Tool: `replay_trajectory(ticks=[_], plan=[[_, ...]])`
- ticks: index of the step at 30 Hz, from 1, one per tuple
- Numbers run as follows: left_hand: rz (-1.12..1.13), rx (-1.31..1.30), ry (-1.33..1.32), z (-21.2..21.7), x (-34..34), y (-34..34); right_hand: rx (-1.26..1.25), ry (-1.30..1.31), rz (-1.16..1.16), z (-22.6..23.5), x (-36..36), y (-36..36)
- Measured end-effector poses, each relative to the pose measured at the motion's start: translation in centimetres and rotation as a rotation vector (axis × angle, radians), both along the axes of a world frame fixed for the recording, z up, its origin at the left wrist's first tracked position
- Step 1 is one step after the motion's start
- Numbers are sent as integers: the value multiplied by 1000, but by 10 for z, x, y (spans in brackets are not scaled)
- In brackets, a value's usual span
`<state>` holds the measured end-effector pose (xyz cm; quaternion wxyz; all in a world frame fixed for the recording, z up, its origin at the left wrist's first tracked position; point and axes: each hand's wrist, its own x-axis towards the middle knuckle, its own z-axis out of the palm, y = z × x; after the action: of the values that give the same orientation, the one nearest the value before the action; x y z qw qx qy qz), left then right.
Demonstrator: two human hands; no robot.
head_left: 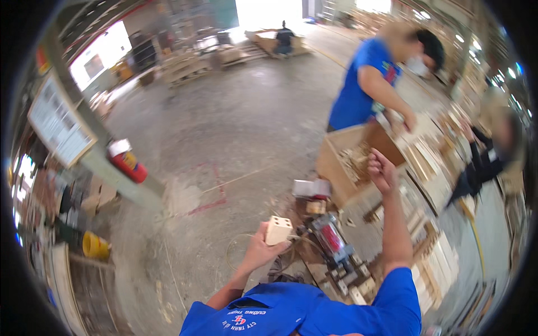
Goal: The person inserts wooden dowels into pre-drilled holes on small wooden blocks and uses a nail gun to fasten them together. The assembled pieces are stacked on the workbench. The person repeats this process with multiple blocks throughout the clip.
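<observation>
In my left hand (260, 249) is a pale wooden block (278, 230) with several round holes in its end, held up over the floor. My right hand (381, 171) is raised at the near right side of an open wooden box (335, 185), its fingers curled closed. Whatever those fingers hold, if anything, is too small to make out. Inside the box lies a heap of small light wooden pieces (352, 159). Between my arms stands a small machine (332, 238) with a red and silver cylinder-like body.
A co-worker in a blue shirt (358, 84) bends over the bench (426, 190) beyond the box. Another person in dark clothes (482, 162) is at the right. Wooden strips (440, 263) are stacked near my right elbow. A post (129, 187) with a fire extinguisher (128, 162) stands left.
</observation>
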<state>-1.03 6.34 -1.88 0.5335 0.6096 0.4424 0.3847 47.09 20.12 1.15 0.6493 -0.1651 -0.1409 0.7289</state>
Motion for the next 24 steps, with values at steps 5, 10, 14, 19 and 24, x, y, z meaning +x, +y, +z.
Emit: replay_trajectory(ticks=[5,10,14,19,24], plan=[[-96,-18,-105,-1,26,-1,-218,-57,-293,1,19,-29],[-135,-16,-43,6,35,-6,-199,-81,-385,14,-7,-58],[-156,-29,-52,4,43,-8,-125,-127,-364,24,-24,-90],[-240,-19,21,10,52,-11,-90,-219,-272,18,-49,-147],[-412,77,179,32,65,-11,-87,-564,-242,14,-98,-212]])
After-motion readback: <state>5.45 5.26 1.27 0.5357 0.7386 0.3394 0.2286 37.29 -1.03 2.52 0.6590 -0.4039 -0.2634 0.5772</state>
